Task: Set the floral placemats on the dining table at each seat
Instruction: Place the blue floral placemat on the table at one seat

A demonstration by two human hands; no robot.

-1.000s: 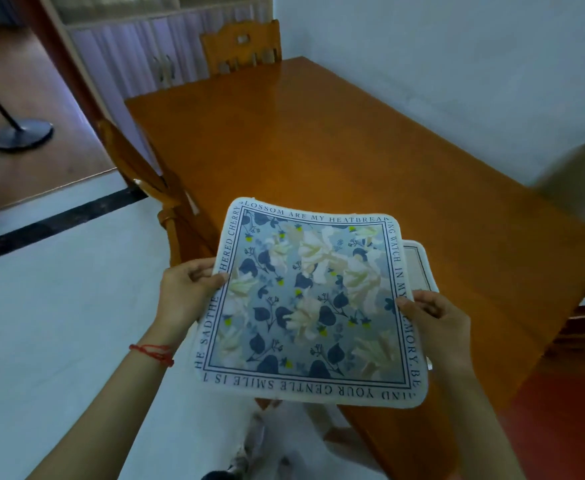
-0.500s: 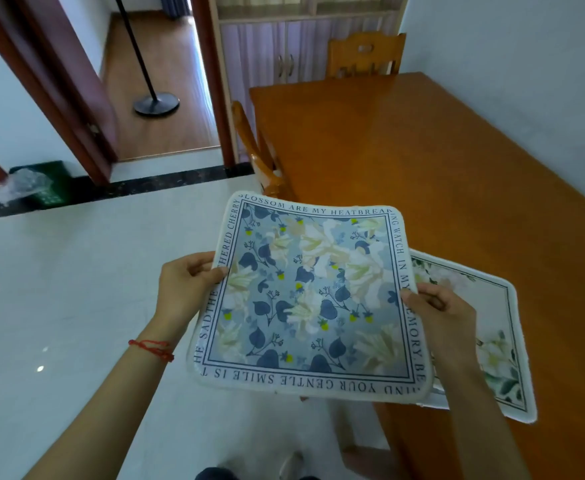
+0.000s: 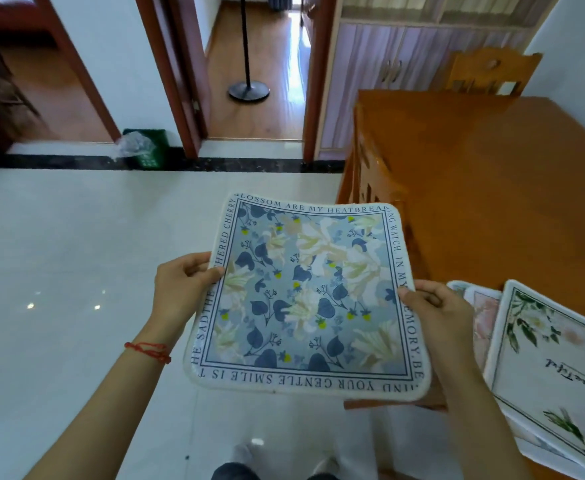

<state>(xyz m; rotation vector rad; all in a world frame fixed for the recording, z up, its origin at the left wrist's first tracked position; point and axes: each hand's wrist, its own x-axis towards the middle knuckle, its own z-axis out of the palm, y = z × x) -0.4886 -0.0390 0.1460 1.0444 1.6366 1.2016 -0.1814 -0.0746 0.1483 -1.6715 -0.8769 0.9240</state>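
I hold a square blue floral placemat [image 3: 305, 296] with a lettered white border flat in front of me, over the white floor beside the table. My left hand [image 3: 183, 282] grips its left edge and my right hand [image 3: 433, 313] grips its right edge. A stack of other placemats lies on the near corner of the orange wooden dining table [image 3: 485, 188]: a white one with green leaves [image 3: 554, 368] on top, a pinkish one [image 3: 481, 317] partly under it.
A wooden chair [image 3: 370, 188] is tucked at the table's left side, another chair [image 3: 488, 72] stands at its far end. Beyond are a lilac cabinet [image 3: 374, 71], a doorway with a black floor stand [image 3: 247, 88], and a green bin [image 3: 145, 147].
My view has swung left, away from the table top toward the floor and doorway. The blue placemat stays held in both hands; the stack on the table has come into view at the right.
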